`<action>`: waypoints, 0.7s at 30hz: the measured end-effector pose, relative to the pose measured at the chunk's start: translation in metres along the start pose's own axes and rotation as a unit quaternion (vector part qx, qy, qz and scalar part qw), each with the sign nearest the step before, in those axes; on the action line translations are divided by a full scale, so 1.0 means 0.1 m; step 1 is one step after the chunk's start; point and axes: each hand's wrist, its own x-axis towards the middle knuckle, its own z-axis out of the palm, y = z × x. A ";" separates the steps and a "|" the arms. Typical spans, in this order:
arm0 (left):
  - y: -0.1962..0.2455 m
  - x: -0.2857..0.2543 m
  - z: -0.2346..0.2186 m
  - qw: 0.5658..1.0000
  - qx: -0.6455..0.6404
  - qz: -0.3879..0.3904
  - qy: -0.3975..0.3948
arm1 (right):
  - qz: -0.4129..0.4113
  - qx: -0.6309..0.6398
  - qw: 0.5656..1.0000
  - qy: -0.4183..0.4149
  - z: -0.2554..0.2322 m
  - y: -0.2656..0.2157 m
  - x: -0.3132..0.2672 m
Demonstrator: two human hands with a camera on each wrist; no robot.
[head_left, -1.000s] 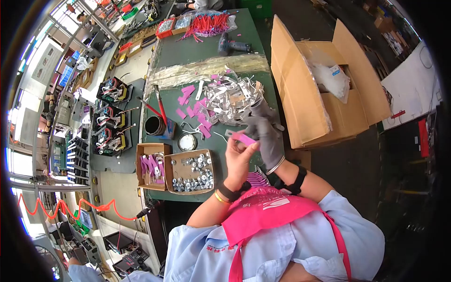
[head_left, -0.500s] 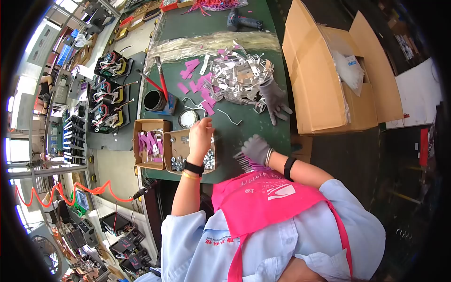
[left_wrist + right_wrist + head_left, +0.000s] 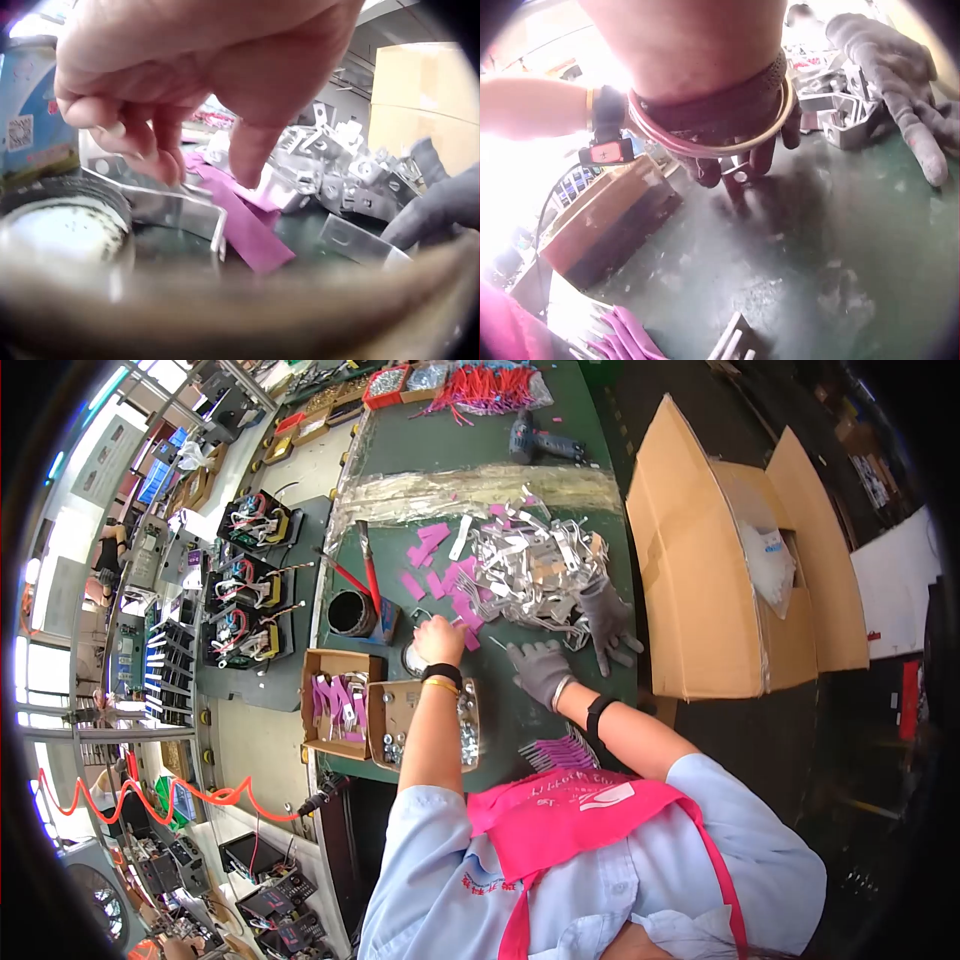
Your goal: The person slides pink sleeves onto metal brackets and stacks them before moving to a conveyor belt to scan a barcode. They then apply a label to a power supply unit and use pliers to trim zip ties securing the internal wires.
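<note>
My bare left hand [image 3: 440, 643] reaches down beside a round tin lid [image 3: 64, 229]. Its fingertips are at the upper edge of a bent metal bracket [image 3: 176, 214], and the thumb stands apart from them. Purple strips [image 3: 251, 232] lie just past the thumb. My gloved right hand [image 3: 540, 670] pinches another metal bracket [image 3: 739, 176] low over the green table, with one end sticking out past the fingertips. A grey glove [image 3: 607, 625] lies beside the heap of metal brackets [image 3: 535, 565].
A carton of nuts [image 3: 470, 730] and a carton of purple-wrapped parts [image 3: 340, 705] stand left. Behind them are a black can [image 3: 352, 613] and red-handled tools [image 3: 371, 575]. Purple-sleeved brackets [image 3: 560, 752] lie near the apron. A large cardboard box [image 3: 690, 560] stands right.
The hands were together holding a purple-sleeved piece, then parted. My left hand went over the nut carton, then forward to the tin lid. My right hand moved from the front edge onto a loose bracket.
</note>
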 end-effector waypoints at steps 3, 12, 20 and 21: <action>0.15 -0.06 0.00 0.999 0.037 -0.038 0.008 | 0.044 0.006 0.998 -0.039 0.06 0.08 -0.01; 0.05 -0.14 -0.02 0.967 -0.256 -0.003 0.013 | 0.165 0.340 0.920 0.101 -0.34 0.29 -0.41; 0.33 -0.70 -0.72 0.608 -0.782 -0.079 -0.115 | 0.073 0.520 0.838 0.146 -0.89 0.13 -0.64; 0.36 -0.75 -0.74 0.575 -0.805 -0.088 -0.115 | 0.061 0.528 0.834 0.147 -0.96 0.09 -0.66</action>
